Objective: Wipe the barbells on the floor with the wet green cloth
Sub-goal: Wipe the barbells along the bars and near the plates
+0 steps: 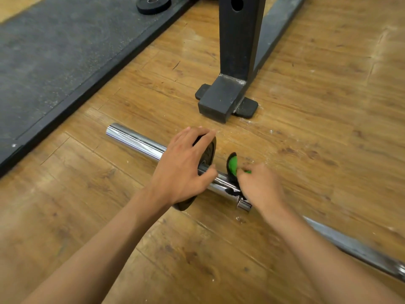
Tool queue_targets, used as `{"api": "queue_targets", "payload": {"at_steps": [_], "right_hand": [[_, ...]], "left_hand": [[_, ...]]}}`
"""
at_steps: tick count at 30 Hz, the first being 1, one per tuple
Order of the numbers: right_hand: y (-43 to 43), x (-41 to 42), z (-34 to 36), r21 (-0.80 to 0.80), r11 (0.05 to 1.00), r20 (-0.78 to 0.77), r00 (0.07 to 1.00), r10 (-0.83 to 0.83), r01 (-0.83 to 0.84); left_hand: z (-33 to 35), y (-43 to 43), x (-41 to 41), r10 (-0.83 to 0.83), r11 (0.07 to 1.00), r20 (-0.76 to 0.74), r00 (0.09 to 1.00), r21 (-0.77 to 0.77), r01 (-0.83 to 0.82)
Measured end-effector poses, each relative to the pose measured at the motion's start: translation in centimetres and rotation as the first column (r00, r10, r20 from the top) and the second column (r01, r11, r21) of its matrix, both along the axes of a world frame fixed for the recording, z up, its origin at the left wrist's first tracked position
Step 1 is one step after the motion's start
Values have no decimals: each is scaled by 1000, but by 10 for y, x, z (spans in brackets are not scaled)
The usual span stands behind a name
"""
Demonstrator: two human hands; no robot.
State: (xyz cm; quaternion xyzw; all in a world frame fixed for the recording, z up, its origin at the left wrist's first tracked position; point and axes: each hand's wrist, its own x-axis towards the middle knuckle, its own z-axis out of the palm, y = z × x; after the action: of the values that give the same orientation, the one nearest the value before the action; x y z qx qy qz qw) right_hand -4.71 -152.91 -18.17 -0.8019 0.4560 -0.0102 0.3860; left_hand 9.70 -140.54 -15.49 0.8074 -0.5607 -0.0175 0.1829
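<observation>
Head view, listed near to far.

1. Barbell (341,240) on the wood floor (87,194), shaft running from near right to far left.
2. My right hand (260,185), fingers curled round the green cloth (233,166), pressing it at the collar.
3. My left hand (182,170), gripping the small black plate (208,154) on the sleeve.
4. Beyond: rack foot (219,99), rubber mat (54,51), loose plate (153,4).

Step, as I judge it: wiping the collar. Next, draw the cloth along the sleeve with the plate steadied.

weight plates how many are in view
3: a flat plate on the mat, a plate on the barbell under the left hand, a smaller plate against the green cloth, partly hidden by the right hand.
</observation>
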Motion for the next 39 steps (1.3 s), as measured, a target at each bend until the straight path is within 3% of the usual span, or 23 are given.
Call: {"api": "queue_targets", "payload": {"at_steps": [1, 3, 6, 8, 10, 11, 12, 14, 16, 18, 21, 25, 28, 32, 33, 35, 37, 39], "right_hand": [[5, 1, 0, -33, 999, -28, 1000, 3, -4], [36, -14, -10, -371, 922, -79, 993, 88, -111], [75, -41, -14, -521, 797, -146, 952, 270, -306], [51, -32, -16, -462, 835, -94, 952, 291, -301], [25, -12, -8, -214, 969, -3, 992, 123, -121], [23, -5, -5, -140, 989, -39, 998, 42, -47], [30, -4, 0, -167, 985, -64, 998, 26, -36], [60, -19, -5, -395, 906, -101, 987, 122, -153], [91, -41, -6, -458, 854, -91, 969, 230, -246], [79, -40, -8, -430, 857, -57, 955, 289, -285], [50, -13, -1, -195, 969, -126, 984, 130, -153], [85, -33, -4, -379, 896, -114, 973, 202, -230], [88, -50, -19, -403, 875, 52, 947, 316, -269], [63, -28, -19, -84, 988, 135, 980, 144, -133], [69, -27, -15, -97, 988, 90, 988, 128, -119], [91, -37, -9, -316, 933, -2, 984, 180, -172], [117, -55, -4, -439, 869, 5, 966, 257, -229], [103, -52, -8, -374, 892, -12, 963, 269, -254]], "left_hand": [[1, 1, -1, -5, 1000, -6, 1000, -10, 5], [0, 5, -3, -13, 999, -25, 1000, -29, 12], [-3, 15, -8, 11, 998, -26, 1000, -55, -12], [-4, 22, -10, 19, 998, -34, 999, -56, -21], [-4, 28, -12, 23, 998, -41, 999, -52, -25], [-2, 29, -13, 21, 999, -35, 999, -46, -23], [0, 29, -12, 16, 999, -24, 1000, -32, -17], [5, 25, -6, -11, 1000, -11, 1000, 17, 11], [9, 21, 2, -49, 996, -24, 999, 78, 51], [10, 21, 4, -79, 987, -35, 996, 137, 83], [9, 33, -4, -80, 988, -21, 997, 131, 82], [7, 51, -13, -55, 996, -6, 998, 68, 56], [3, 67, -23, -47, 999, -12, 999, 16, 47], [4, 77, -28, -41, 999, 9, 999, 12, 41], [7, 72, -24, -53, 998, 16, 998, 46, 52], [12, 54, -14, -88, 983, 15, 996, 163, 85], [15, 40, -8, -115, 956, -14, 993, 269, 115], [14, 38, -5, -121, 953, -28, 992, 278, 124]]}}
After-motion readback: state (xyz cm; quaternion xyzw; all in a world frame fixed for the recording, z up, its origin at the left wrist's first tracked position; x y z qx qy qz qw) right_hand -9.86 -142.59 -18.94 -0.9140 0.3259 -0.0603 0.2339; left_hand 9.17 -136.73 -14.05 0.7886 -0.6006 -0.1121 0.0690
